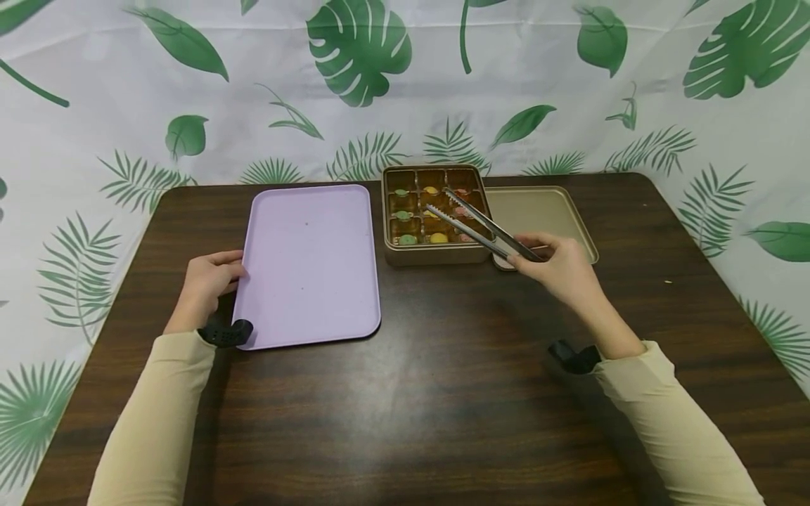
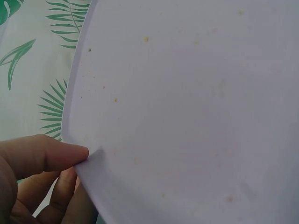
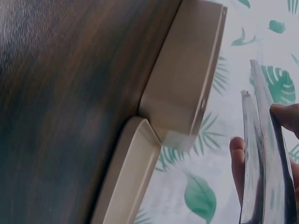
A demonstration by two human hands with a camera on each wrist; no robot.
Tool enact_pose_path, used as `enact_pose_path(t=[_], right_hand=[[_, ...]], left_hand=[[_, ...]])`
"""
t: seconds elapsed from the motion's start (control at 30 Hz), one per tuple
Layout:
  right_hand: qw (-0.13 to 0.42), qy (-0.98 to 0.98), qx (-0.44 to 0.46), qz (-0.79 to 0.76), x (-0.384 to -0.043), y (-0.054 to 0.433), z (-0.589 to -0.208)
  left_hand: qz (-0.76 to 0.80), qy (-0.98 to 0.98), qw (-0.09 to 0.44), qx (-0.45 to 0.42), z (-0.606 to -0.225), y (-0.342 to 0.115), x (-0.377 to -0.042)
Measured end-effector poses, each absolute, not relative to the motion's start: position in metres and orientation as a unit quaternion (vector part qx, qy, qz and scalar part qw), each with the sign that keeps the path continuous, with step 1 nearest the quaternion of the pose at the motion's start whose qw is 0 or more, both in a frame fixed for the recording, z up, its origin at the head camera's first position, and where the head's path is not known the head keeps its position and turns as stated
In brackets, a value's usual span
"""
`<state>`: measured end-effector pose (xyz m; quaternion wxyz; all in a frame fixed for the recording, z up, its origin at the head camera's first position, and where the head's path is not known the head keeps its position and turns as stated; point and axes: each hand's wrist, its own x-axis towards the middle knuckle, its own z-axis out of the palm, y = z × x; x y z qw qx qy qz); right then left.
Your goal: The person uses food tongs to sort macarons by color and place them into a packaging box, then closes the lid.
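Observation:
My left hand (image 1: 209,281) pinches the left rim of a lilac tray (image 1: 310,267), thumb (image 2: 51,154) on top and the other fingers beneath. Small crumbs dot the tray's surface in the left wrist view. Metal tongs (image 1: 515,244) are held by my right hand (image 1: 563,274), their toothed arms spread apart. The tips reach over a gold box (image 1: 436,257) divided into several compartments, overlapping it in the head view. Small green, yellow and red-pink pieces, like wrapped candies, lie in the compartments. Nothing shows between the tong tips.
A shallow gold lid (image 1: 538,211) lies right of the box, partly behind my right hand. All stand on a dark wooden table (image 1: 405,422). A white cloth with green leaf prints (image 1: 253,91) hangs behind the table's back edge.

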<state>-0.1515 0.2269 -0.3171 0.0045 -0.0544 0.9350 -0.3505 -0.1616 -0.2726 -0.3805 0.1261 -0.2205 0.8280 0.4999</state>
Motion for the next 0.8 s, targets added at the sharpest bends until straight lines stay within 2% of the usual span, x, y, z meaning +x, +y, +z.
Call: enact_pose_path(t=[0.23,0.63,0.8], right_hand=[[-0.045,0.933,-0.040,-0.355,-0.153,0.237,-0.313],[-0.071,0.934,0.026,-0.350,-0.157,0.269,-0.310],[-0.098,0.928,0.057,-0.354,-0.160,0.286,-0.315]], left_hand=[[0.500,0.826,0.123,-0.228,-0.380,-0.271,-0.162],[0.491,0.833,0.114,-0.226,-0.379,-0.269,-0.161],[0.490,0.834,0.112,-0.227,-0.378,-0.269,-0.161]])
